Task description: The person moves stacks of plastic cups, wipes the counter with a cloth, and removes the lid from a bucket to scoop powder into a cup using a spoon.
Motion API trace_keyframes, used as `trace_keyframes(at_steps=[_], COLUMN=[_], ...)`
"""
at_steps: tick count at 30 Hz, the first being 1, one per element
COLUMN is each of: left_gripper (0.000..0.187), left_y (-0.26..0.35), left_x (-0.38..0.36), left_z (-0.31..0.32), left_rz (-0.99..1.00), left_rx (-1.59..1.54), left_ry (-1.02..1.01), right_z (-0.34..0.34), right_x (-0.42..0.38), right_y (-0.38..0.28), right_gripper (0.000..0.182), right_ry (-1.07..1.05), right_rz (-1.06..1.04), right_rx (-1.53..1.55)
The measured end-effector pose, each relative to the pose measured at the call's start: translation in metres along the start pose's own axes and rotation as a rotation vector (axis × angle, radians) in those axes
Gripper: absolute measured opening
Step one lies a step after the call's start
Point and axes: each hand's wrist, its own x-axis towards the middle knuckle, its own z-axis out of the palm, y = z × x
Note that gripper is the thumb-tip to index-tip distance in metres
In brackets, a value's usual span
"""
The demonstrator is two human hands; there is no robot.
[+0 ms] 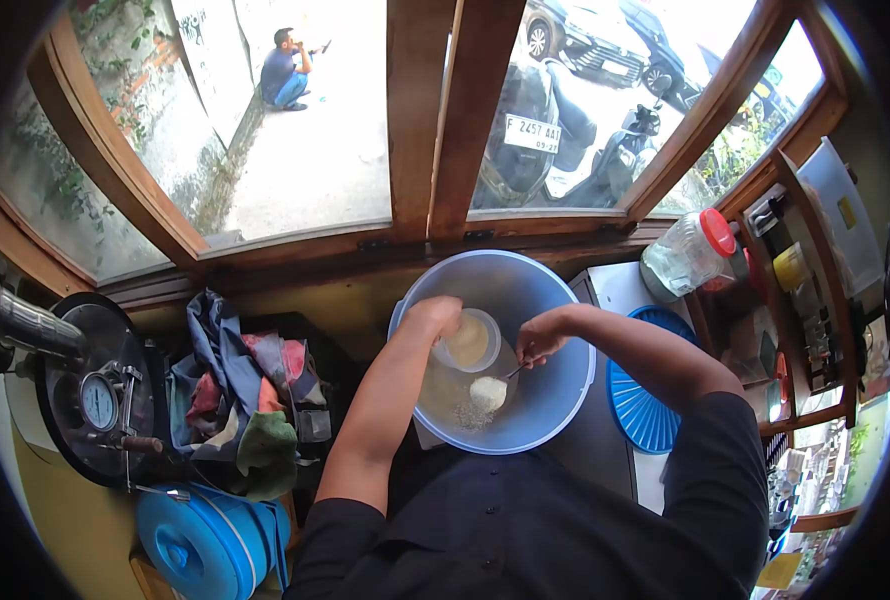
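A large blue plastic tub (562, 400) stands in front of me, with pale grainy material (473, 412) at its bottom. Inside the rim, my left hand (439, 318) is closed on the edge of a clear plastic container (469, 341), which has cream-coloured contents. The fingers of my right hand (543, 337) wrap the handle of a spoon (514, 372). A heap of whitish powder (487, 393) sits at the spoon's bowl end, low in the tub and just below the container.
A blue ribbed lid (645, 380) and a red-lidded jar (687, 255) are at right, beside wooden shelves (815, 240). Cloths (245, 390), a round machine with a gauge (98, 400) and a blue lidded bin (200, 540) fill the left. Beyond the windows, a person (290, 72) squats outside.
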Motion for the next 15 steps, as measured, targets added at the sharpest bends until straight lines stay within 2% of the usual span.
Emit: trace_keyframes(at_steps=[2,4,7,9,12,14,15], left_gripper=[0.044,0.048,0.05,0.049,0.043,0.035,0.029], left_y=[-0.016,0.0,0.007,0.008,0.009,0.009,0.009], left_x=[0.033,-0.006,-0.026,-0.026,-0.022,-0.023,-0.025], left_z=[0.013,0.004,-0.001,-0.004,-0.006,-0.008,-0.009], left_rz=[0.05,0.038,0.066,0.104,0.174,0.235,0.255], left_rx=[0.017,-0.09,-0.217,-0.273,-0.355,-0.452,-0.519], left_ry=[-0.043,0.07,0.147,0.151,0.152,0.192,0.198], right_z=[-0.025,-0.051,-0.062,-0.062,-0.065,-0.059,-0.052], right_x=[-0.012,-0.011,-0.026,-0.037,-0.054,-0.093,-0.115], right_y=[-0.004,-0.017,-0.095,-0.137,-0.14,-0.133,-0.129], right_gripper=[0.022,0.022,0.025,0.027,0.028,0.028,0.028], right_ry=[0.06,0.099,0.269,0.331,0.326,0.384,0.457], right_rz=[0.093,0.217,0.421,0.547,0.604,0.633,0.656], right_rx=[-0.055,-0.198,-0.511,-0.598,-0.594,-0.572,-0.457])
